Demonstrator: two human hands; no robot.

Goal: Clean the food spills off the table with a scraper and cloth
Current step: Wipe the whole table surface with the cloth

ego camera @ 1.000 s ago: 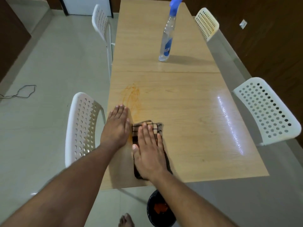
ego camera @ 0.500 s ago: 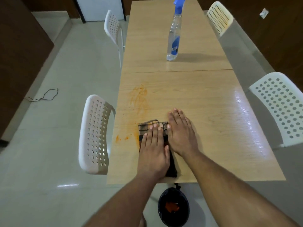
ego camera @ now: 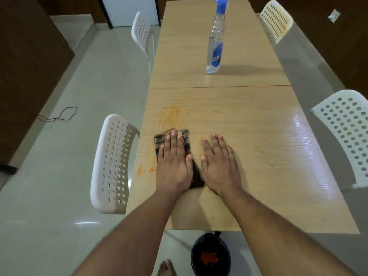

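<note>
A folded dark checked cloth (ego camera: 158,140) lies on the wooden table (ego camera: 249,136) near its left front part. My left hand (ego camera: 173,162) presses flat on the cloth with straight fingers and covers most of it. Just to the right, my right hand (ego camera: 219,164) rests flat on the bare table, beside the cloth's edge. An orange smear (ego camera: 169,115) marks the table just beyond the cloth. Small orange spots (ego camera: 143,169) sit left of my left hand near the table edge. No scraper is in view.
A clear spray bottle (ego camera: 215,46) with a blue head stands farther back on the table. White perforated chairs stand at the left (ego camera: 111,162), far left (ego camera: 142,34), right (ego camera: 346,132) and far right (ego camera: 275,20). A black bin (ego camera: 211,255) holding orange waste sits on the floor under the near edge.
A second ago my right hand pressed the cloth with my left hand on the table beside it. Now my left hand presses the cloth and my right hand lies to its right.
</note>
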